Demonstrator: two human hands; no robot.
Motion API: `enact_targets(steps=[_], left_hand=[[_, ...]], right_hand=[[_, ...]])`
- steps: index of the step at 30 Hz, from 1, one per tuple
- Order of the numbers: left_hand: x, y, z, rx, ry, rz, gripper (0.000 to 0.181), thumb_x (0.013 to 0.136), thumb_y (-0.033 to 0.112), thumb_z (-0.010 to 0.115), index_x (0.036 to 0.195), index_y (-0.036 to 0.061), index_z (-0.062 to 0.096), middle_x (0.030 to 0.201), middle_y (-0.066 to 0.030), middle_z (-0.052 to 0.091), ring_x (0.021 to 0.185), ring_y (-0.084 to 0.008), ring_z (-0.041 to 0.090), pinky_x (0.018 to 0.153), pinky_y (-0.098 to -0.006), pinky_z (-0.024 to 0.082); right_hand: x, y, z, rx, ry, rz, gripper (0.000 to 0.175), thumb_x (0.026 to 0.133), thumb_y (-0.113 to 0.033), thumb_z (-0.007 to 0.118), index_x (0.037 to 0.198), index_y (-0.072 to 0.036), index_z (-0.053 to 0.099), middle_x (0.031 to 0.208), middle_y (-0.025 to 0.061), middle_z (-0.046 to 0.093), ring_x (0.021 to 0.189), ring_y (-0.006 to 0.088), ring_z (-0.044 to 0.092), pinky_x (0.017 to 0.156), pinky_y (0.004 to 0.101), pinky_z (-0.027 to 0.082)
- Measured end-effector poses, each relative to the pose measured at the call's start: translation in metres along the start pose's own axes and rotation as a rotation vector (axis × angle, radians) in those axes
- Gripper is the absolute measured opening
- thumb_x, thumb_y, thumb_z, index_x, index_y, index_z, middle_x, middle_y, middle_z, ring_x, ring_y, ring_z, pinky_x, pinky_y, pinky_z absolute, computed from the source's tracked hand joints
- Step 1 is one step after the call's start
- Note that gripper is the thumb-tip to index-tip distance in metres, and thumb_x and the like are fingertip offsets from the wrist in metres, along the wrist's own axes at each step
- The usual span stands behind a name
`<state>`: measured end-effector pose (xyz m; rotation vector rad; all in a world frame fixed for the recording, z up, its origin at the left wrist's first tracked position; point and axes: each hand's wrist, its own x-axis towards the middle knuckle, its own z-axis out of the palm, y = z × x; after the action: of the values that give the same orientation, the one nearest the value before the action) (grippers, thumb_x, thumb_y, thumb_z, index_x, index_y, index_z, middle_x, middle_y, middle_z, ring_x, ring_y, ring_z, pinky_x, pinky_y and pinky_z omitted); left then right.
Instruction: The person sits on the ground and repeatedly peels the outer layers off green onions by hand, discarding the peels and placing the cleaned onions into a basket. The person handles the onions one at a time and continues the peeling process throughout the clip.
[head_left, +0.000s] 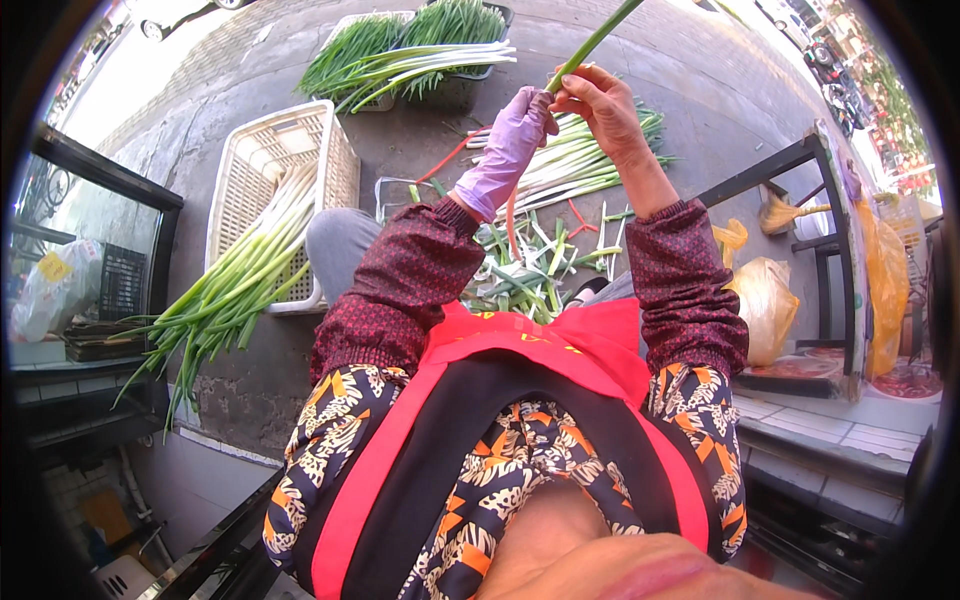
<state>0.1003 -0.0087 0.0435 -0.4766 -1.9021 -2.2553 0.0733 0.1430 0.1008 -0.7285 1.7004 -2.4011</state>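
My left hand (517, 139), in a thin lilac glove, is closed around the lower part of a green onion (592, 45). The stalk slants up past the top edge of the view. Bare fingers of my right hand (604, 105) pinch the same stalk just beside the glove. Beneath both hands, a pile of green onions (562, 169) lies on the ground, white ends to the left. Nearer my red apron (540, 337) are scattered onion trimmings (532, 262), with red ties (577, 220) close by.
To the left, a white plastic basket (330, 150) holds long green onions (247, 262) that hang over its near edge. Farther off stand crates of thin green stalks (450, 30) with onions laid across. Black-framed stands flank me; a tied plastic bag (761, 307) sits at right.
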Motion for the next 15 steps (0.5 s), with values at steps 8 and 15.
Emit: enact_targets(steps=[8, 15], left_hand=[[0.002, 0.004, 0.007, 0.087, 0.041, 0.029, 0.033, 0.1, 0.037, 0.047, 0.096, 0.0055, 0.055, 0.069, -0.0025, 0.06, 0.054, -0.0062, 0.048, 0.049, -0.0214, 0.04], [0.0, 0.018, 0.011, -0.03, 0.048, 0.011, 0.034, 0.098, 0.039, 0.049, 0.091, 0.0074, 0.057, 0.06, -0.001, 0.054, 0.045, -0.005, 0.036, 0.042, -0.0221, 0.03]], right_hand=[[-0.003, -0.002, 0.007, -0.144, 0.097, -0.012, 0.016, 0.086, -0.004, 0.06, 0.098, 0.005, 0.065, 0.082, 0.0094, 0.066, 0.068, 0.0144, 0.066, 0.065, 0.0303, 0.06], [-0.004, 0.001, 0.01, -0.014, 0.111, -0.054, 0.017, 0.087, -0.004, 0.058, 0.098, 0.007, 0.065, 0.079, 0.0101, 0.066, 0.061, 0.0127, 0.064, 0.058, 0.0265, 0.059]])
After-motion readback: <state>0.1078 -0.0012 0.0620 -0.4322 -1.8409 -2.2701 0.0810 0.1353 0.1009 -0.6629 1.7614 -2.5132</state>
